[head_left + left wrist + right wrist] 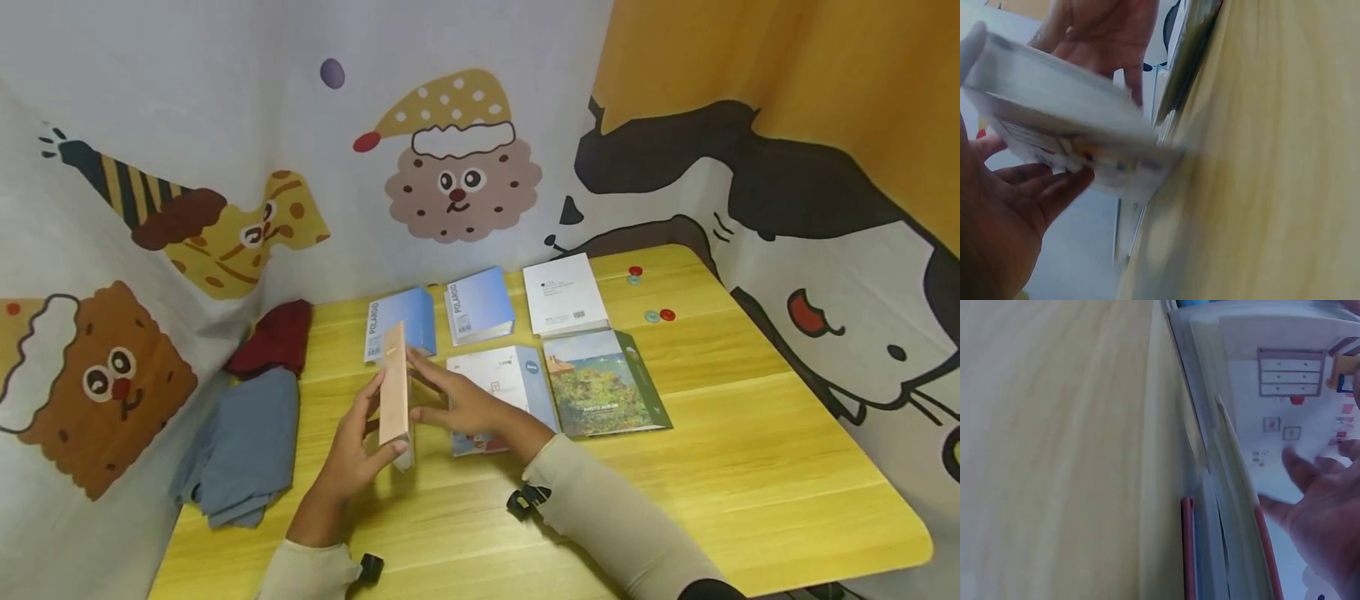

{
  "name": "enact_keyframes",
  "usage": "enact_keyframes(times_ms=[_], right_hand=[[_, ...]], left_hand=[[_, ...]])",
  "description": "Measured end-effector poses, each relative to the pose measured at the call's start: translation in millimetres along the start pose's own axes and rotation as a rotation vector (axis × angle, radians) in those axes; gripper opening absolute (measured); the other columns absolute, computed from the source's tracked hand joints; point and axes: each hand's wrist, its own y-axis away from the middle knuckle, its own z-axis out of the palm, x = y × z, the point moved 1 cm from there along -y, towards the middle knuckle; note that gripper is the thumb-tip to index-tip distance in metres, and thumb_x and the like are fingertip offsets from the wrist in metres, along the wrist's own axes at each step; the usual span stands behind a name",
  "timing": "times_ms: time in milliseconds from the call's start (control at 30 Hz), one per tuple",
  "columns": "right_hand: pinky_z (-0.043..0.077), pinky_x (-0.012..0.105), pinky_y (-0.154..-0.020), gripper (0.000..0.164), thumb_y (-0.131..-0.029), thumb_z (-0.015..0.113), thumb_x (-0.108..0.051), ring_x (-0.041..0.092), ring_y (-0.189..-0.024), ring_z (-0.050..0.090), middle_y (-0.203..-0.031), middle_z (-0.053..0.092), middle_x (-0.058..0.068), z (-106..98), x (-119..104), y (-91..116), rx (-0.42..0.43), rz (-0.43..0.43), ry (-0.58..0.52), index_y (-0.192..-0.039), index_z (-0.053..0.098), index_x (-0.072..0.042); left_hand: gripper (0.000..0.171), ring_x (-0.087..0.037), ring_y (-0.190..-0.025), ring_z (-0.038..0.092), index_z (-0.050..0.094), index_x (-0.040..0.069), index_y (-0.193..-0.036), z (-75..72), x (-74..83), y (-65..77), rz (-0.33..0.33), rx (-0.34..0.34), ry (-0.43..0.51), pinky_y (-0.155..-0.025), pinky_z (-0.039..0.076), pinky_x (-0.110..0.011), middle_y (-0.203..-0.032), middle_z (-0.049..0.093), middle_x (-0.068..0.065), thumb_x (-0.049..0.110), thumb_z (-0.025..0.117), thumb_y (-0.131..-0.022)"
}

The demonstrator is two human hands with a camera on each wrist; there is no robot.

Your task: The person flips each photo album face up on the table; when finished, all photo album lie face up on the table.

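The step in hand looks to be the handling of one album, held up on edge between two hands, rather than setting it down. It is a thick, blocky album with a pale peach spine and a light illustrated cover (393, 385), and it stands tilted, spine uppermost, over the left part of the yellow wood-grain table (720, 483), with the other albums behind it and to its right. Whether its lower edge touches the table I cannot tell.

The bare left hand (347, 454) grips it, fingers curled against the left cover and thumb at the near end. The bare right hand (471, 402) sets its fingers, spread apart and fairly straight, against the right cover without closing round it.

The next move, I judge, calls for the left hand to keep the weight while the right steadies the cover, so that the block does not splay; if it is to lie flat, it needs tipping clear of the white illustrated album with a blue spine (534, 375) just beside it and the left blue gradient album (420, 317) beyond.

As for looks, the spine is plain but for a small faint mark, the page block shows whitish, and the right wrist view gives a pale cover with a mauve-framed chest of drawers (1291, 372) and little framed pictures drawn on it
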Motion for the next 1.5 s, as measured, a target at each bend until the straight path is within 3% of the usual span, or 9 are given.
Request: enact_keyframes(times_ms=[267, 400, 567, 767, 933, 1067, 1300, 1400, 1500], right_hand=[[0.026, 0.062, -0.135, 0.105, -0.094, 0.050, -0.085, 0.030, -0.171, 0.018, -0.184, 0.004, -0.009, 9.6, 0.5, -4.2, 0.003, 0.090, 0.133, -0.175, 0.002, -0.040], [0.015, 0.077, -0.132, 0.095, -0.103, 0.052, -0.077, 0.032, -0.169, 0.025, -0.184, 0.011, -0.007, 15.4, -0.4, -5.6, 0.020, 0.174, 0.250, -0.176, 0.007, -0.037], [0.001, 0.086, -0.126, 0.091, -0.106, 0.050, -0.074, 0.037, -0.168, 0.030, -0.183, 0.023, 0.005, 18.2, -5.9, -6.0, 0.015, 0.259, 0.334, -0.177, 0.012, -0.031], [-0.014, 0.084, -0.124, 0.095, -0.102, 0.057, -0.075, 0.043, -0.172, 0.008, -0.184, 0.020, 0.003, 17.8, -2.9, -0.3, -0.061, 0.344, 0.369, -0.177, 0.016, -0.033], [-0.019, 0.084, -0.123, 0.100, -0.097, 0.060, -0.080, 0.045, -0.172, -0.005, -0.184, 0.016, 0.008, 15.5, 1.2, 3.6, -0.092, 0.370, 0.423, -0.176, 0.018, -0.036], [-0.017, 0.085, -0.122, 0.100, -0.095, 0.060, -0.083, 0.044, -0.172, -0.003, -0.184, 0.018, 0.010, 14.2, 4.7, 5.0, -0.086, 0.371, 0.472, -0.175, 0.021, -0.038], [-0.013, 0.087, -0.122, 0.101, -0.095, 0.057, -0.086, 0.043, -0.172, 0.003, -0.183, 0.022, 0.006, 15.6, 9.2, 4.3, -0.068, 0.365, 0.579, -0.175, 0.025, -0.034], [-0.012, 0.088, -0.121, 0.101, -0.094, 0.056, -0.087, 0.044, -0.172, 0.005, -0.183, 0.023, 0.006, 16.0, 7.9, 4.0, -0.070, 0.367, 0.616, -0.175, 0.027, -0.033], [-0.012, 0.089, -0.121, 0.099, -0.095, 0.057, -0.085, 0.044, -0.172, 0.006, -0.183, 0.024, 0.005, 16.3, 7.1, 4.0, -0.074, 0.372, 0.634, -0.174, 0.030, -0.032]], left_hand=[[0.095, 0.001, -0.141, 0.057, 0.022, -0.004, -0.169, -0.4, -0.7, 5.0, -0.050, 0.049, 0.216, -0.096, 0.061, -0.021, -0.173, 0.017, -0.042, -0.007, 0.074, -0.089], [0.095, 0.002, -0.150, 0.047, 0.029, -0.007, -0.167, -5.2, 0.3, 4.4, -0.048, 0.087, 0.152, -0.100, 0.058, -0.018, -0.177, 0.013, -0.037, -0.013, 0.076, -0.084], [0.102, 0.001, -0.152, 0.044, 0.030, 0.000, -0.171, -15.3, 2.7, 3.4, -0.043, 0.116, 0.000, -0.101, 0.052, -0.011, -0.173, 0.035, -0.029, -0.009, 0.081, -0.083], [0.105, 0.000, -0.155, 0.043, 0.022, -0.003, -0.172, -25.6, 4.5, 8.8, 0.015, 0.117, -0.103, -0.109, 0.040, -0.013, -0.167, 0.041, -0.039, -0.009, 0.078, -0.083], [0.106, 0.002, -0.158, 0.037, 0.012, 0.007, -0.176, -31.9, 4.2, 14.6, -0.068, 0.053, -0.074, -0.122, 0.026, -0.015, -0.168, 0.035, -0.041, -0.007, 0.073, -0.091], [0.100, -0.014, -0.162, 0.035, 0.011, 0.011, -0.177, -35.1, 1.0, 16.7, -0.144, 0.002, -0.075, -0.127, 0.024, -0.023, -0.173, 0.031, -0.036, -0.003, 0.071, -0.097], [0.090, -0.060, -0.157, 0.033, 0.019, 0.011, -0.176, -36.3, -6.5, 14.4, -0.239, -0.033, -0.066, -0.115, 0.028, -0.005, -0.177, 0.029, -0.030, 0.005, 0.070, -0.103], [0.086, -0.057, -0.158, 0.035, 0.025, 0.011, -0.175, -36.8, -9.2, 13.8, -0.294, -0.046, -0.094, -0.122, 0.033, -0.017, -0.178, 0.030, -0.027, 0.010, 0.072, -0.104], [0.084, -0.057, -0.159, 0.034, 0.029, 0.006, -0.173, -36.7, -12.3, 13.3, -0.318, -0.072, -0.124, -0.131, 0.032, -0.053, -0.176, 0.031, -0.030, 0.011, 0.074, -0.102]])
